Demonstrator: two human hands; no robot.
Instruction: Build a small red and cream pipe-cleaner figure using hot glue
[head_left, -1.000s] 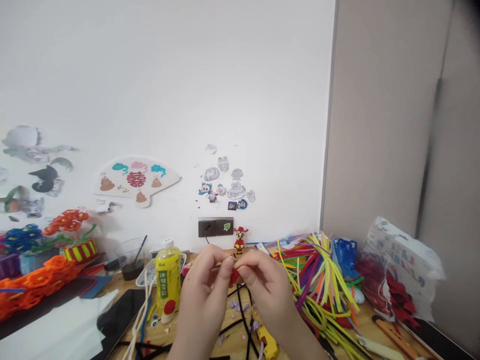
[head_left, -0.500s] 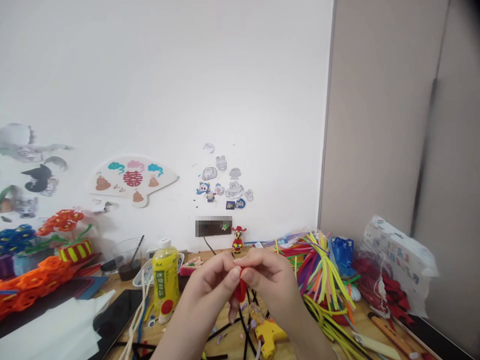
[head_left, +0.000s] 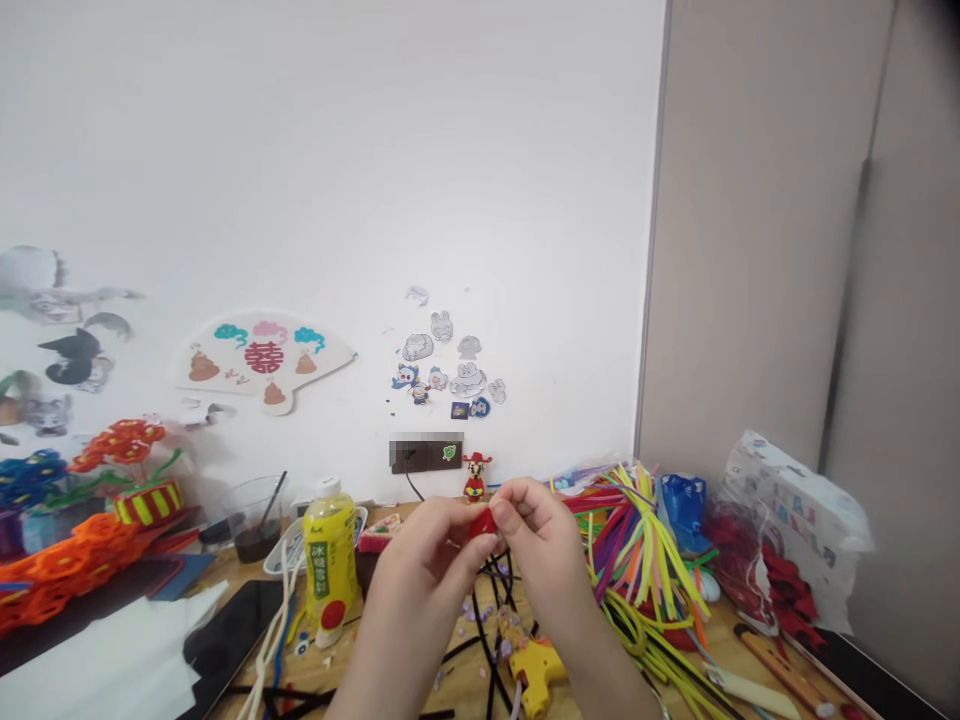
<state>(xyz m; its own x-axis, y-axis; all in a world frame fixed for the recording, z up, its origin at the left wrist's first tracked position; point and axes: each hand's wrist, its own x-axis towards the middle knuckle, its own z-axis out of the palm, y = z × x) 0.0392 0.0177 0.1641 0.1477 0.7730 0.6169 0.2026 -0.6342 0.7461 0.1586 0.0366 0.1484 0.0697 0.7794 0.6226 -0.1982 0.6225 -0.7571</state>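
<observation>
**Wooden desk against the wall, with its load**

The desk (head_left: 341, 665) carries, from left to right: orange pipe-cleaner work (head_left: 60, 575), white paper sheets (head_left: 97, 680), a dark tablet (head_left: 229, 640), a clear cup (head_left: 259, 520) of dark liquid, and an upright yellow bottle (head_left: 330, 560). At centre lie black pipe cleaners (head_left: 480, 620) and a yellow glue gun (head_left: 536, 675), with a small figurine (head_left: 474, 477) by the wall. A heap of coloured pipe cleaners (head_left: 645, 560) lies to the right.

Bottle (head_left: 328, 560) left of hands — glue gun (head_left: 534, 672) below, pipe cleaners (head_left: 637, 560) right.
</observation>
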